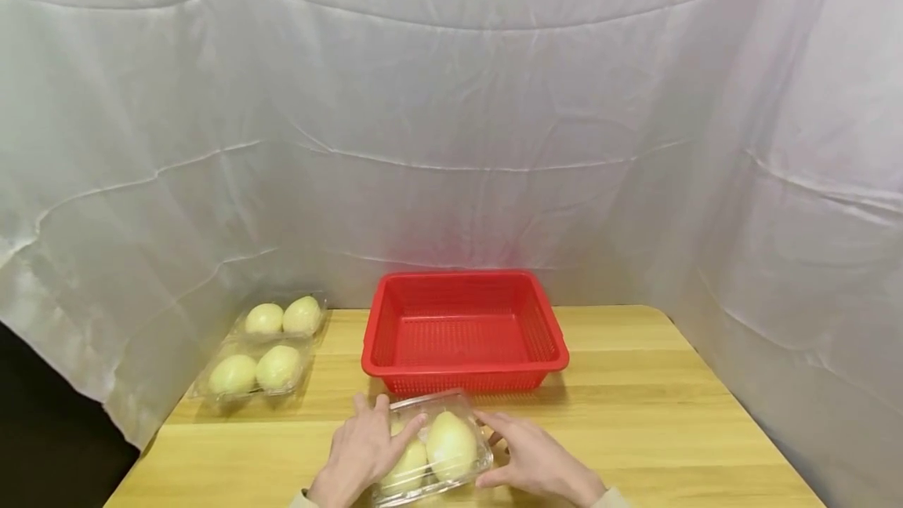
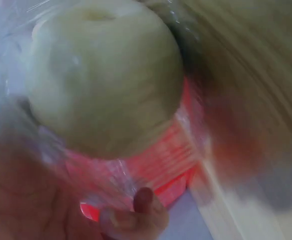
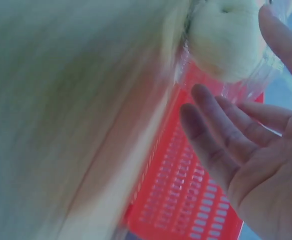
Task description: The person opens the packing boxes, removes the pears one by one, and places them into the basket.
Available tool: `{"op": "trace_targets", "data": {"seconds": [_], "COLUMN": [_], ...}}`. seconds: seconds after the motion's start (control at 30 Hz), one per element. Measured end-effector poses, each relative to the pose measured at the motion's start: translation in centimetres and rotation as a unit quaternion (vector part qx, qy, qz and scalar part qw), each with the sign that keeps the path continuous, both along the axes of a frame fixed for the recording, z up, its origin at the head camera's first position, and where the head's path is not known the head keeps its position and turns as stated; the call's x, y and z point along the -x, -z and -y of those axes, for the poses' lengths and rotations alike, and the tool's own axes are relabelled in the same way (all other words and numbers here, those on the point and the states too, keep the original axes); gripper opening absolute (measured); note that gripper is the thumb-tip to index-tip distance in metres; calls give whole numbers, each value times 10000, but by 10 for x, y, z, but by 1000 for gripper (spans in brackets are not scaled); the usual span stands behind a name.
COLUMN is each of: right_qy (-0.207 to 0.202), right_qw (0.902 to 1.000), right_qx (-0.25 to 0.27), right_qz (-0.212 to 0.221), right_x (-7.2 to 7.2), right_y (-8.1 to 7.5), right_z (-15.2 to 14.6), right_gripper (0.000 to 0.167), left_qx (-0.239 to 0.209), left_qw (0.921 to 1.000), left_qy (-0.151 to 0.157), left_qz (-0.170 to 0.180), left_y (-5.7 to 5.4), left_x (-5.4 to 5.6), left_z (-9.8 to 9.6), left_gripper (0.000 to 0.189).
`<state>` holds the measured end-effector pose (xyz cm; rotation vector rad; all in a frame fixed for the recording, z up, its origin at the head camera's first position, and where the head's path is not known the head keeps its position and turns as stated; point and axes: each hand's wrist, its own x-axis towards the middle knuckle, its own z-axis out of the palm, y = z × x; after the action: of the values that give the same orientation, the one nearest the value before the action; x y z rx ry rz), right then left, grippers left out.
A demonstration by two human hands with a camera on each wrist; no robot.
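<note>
A clear plastic clamshell box (image 1: 437, 400) with pale yellow pears (image 1: 451, 447) in it is in front of the red basket, tilted, at the bottom of the head view. My left hand (image 1: 358, 449) grips its left side, thumb over the top. Close up, the left wrist view shows one pear (image 2: 105, 80) behind the plastic, beside the left hand (image 2: 30, 200). On the other side, my right hand (image 1: 536, 461) is spread by the box's right end. Its fingers (image 3: 221, 150) look apart and extended in the right wrist view, not wrapped around the box.
The red plastic basket (image 1: 466, 371), with perforated walls, stands at the back middle of the wooden table (image 1: 635, 406). At the left, two more clear boxes hold pears (image 1: 233, 375) (image 1: 302, 315). A grey curtain (image 1: 451, 116) hangs behind and along the sides.
</note>
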<state>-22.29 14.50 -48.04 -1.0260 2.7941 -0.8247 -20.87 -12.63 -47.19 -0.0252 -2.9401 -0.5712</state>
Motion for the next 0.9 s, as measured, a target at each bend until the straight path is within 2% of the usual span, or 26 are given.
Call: {"op": "trace_targets", "data": {"seconds": [0.17, 0.3, 0.4, 0.5, 0.63, 0.77, 0.87, 0.9], "right_qy": [32, -81, -376, -678, -608, -241, -154, -141], "right_qw": [9999, 9993, 9947, 9856, 9860, 9892, 9893, 9892], "right_qx": [7, -68, -388, -765, -988, -1019, -1039, -1054], "right_qz": [-165, -361, -877, -1348, -1196, -1026, -1016, -1008], "right_x": [1, -1, -1, 0, -2, -4, -7, -8], "right_y": [-2, 1, 2, 0, -3, -6, -9, -11], "right_z": [-13, -18, -20, -22, -23, -25, -26, -26], "right_gripper": [90, 101, 102, 99, 98, 99, 99, 99], "left_qx": [-347, -606, -829, -1210, -1922, -2721, -3113, -3155], "left_qw": [9971, 9914, 9859, 9769, 9550, 9187, 8932, 8884], "left_qy": [655, 1151, 1457, 1750, 2176, 2658, 2973, 3052], "left_qz": [-189, -136, -20, 190, 610, 1065, 1303, 1340], "left_y": [0, 2, 4, 5, 9, 13, 15, 16], "left_x": [2, 4, 9, 14, 16, 14, 12, 12], "left_z": [1, 1, 1, 1, 7, 13, 16, 16], "left_gripper": [72, 74, 76, 80, 82, 83, 83, 83]}}
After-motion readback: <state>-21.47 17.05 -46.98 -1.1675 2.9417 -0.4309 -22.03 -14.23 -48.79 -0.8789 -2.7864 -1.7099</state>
